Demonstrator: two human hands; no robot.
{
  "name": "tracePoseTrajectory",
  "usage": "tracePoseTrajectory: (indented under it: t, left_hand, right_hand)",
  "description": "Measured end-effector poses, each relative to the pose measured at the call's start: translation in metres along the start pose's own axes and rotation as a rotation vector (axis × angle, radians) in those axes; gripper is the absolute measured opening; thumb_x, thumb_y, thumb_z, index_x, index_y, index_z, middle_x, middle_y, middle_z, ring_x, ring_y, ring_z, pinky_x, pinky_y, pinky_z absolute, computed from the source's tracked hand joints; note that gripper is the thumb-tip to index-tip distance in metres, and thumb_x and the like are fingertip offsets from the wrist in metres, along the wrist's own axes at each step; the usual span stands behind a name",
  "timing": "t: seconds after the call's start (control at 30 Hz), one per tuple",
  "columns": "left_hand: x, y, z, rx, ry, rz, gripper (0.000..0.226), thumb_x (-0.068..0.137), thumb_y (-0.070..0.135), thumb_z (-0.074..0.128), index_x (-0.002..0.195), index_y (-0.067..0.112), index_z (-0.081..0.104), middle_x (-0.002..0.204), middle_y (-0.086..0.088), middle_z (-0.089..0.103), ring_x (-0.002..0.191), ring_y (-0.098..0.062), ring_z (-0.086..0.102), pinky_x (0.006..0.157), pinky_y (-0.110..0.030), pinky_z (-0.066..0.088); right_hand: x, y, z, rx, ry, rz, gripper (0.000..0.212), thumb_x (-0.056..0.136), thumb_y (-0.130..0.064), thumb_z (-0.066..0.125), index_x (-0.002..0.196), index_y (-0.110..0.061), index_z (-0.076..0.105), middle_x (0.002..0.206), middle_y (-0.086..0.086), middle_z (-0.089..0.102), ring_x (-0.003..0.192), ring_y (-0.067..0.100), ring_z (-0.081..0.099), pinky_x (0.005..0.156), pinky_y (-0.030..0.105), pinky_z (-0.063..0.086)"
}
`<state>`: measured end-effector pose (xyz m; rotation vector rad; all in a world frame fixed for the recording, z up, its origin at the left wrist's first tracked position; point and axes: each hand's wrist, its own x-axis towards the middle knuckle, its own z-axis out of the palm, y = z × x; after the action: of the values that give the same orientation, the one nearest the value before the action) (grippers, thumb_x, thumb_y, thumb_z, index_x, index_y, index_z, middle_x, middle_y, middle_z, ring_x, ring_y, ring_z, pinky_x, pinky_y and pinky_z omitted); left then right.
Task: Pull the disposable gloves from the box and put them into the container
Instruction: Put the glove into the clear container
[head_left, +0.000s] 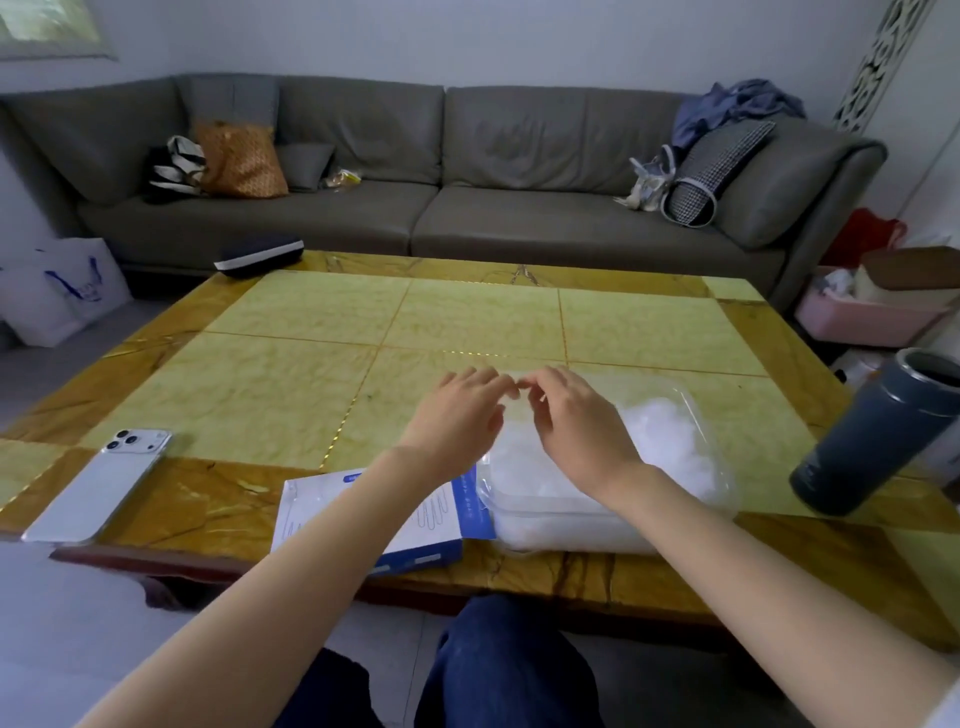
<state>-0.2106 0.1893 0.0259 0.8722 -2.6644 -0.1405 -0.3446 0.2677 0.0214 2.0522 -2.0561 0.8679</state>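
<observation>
Though near container (693, 410), tumbler (878, 436) well clear.

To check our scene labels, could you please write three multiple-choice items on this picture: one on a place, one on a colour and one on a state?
1. Where does the phone lie?
A. on a shelf
B. on the table, left of the glove box
C. in a drawer

2. What colour is the tumbler?
A. dark grey-blue
B. red
C. yellow

3. What state is the clear container in?
A. empty
B. tipped on its side
C. holding a white heap of gloves

Answers:
1 B, since the phone lies flat near the table's left near corner, with the glove box to its right.
2 A, since the tumbler at the right edge is dark grey-blue all over.
3 C, since the white heap shows through the clear walls.
</observation>
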Motion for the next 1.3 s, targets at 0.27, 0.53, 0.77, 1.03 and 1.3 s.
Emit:
tracePoseTrajectory:
  t: [0.27, 0.53, 0.77, 1.03, 1.3]
  left_hand:
    - [-0.098, -0.089, 0.02, 0.126, -0.207, -0.515, 0.032, 0.096, 0.023, 0.043, 0.127, 0.025, 0.047, 0.13, 0.003, 0.046, 0.122, -0.017, 0.041, 0.101, -0.034, 0.03]
    - [-0.137, -0.108, 0.03, 0.041, -0.407, -0.535, 0.05, 0.096, 0.035, 0.038, 0.144, 0.023, 0.029, 0.149, -0.002, 0.024, 0.138, -0.024, 0.02, 0.109, -0.043, 0.028]
    - [-0.147, -0.108, 0.033, 0.003, -0.398, -0.522, 0.057, 0.097, 0.038, 0.041, 0.148, 0.024, 0.023, 0.155, 0.001, 0.015, 0.142, -0.024, 0.013, 0.11, -0.042, 0.027]
    - [-0.147, -0.11, 0.036, -0.009, -0.388, -0.52, 0.056, 0.097, 0.039, 0.041, 0.148, 0.024, 0.024, 0.155, 0.001, 0.017, 0.141, -0.023, 0.015, 0.111, -0.041, 0.027]
    - [-0.144, -0.112, 0.034, -0.004, -0.375, -0.503, 0.055, 0.095, 0.039, 0.045, 0.145, 0.023, 0.028, 0.152, 0.001, 0.023, 0.138, -0.022, 0.021, 0.107, -0.037, 0.034]
  right_hand:
    - [-0.012, -0.081, 0.079, 0.201, -0.293, -0.218, 0.026, 0.093, 0.001, 0.045, 0.114, -0.006, 0.056, 0.114, 0.006, 0.056, 0.106, 0.019, 0.053, 0.087, 0.034, 0.048]
    - [-0.004, -0.1, 0.134, -0.103, -0.703, -0.116, 0.027, 0.092, 0.0, 0.04, 0.113, -0.007, 0.056, 0.115, 0.012, 0.058, 0.101, 0.029, 0.056, 0.075, 0.031, 0.037]
    - [0.017, -0.108, 0.146, -0.364, -0.799, -0.217, 0.024, 0.091, -0.004, 0.046, 0.106, -0.011, 0.063, 0.096, 0.007, 0.06, 0.094, 0.027, 0.058, 0.068, 0.03, 0.037]
    - [0.02, -0.113, 0.144, -0.359, -0.734, -0.249, 0.015, 0.091, -0.003, 0.046, 0.087, -0.007, 0.06, 0.077, 0.006, 0.053, 0.07, 0.024, 0.049, 0.062, 0.028, 0.037]
    - [0.025, -0.086, 0.126, -0.16, -0.461, -0.062, 0.02, 0.089, 0.007, 0.045, 0.076, -0.007, 0.054, 0.071, 0.008, 0.052, 0.066, 0.026, 0.052, 0.057, 0.033, 0.039]
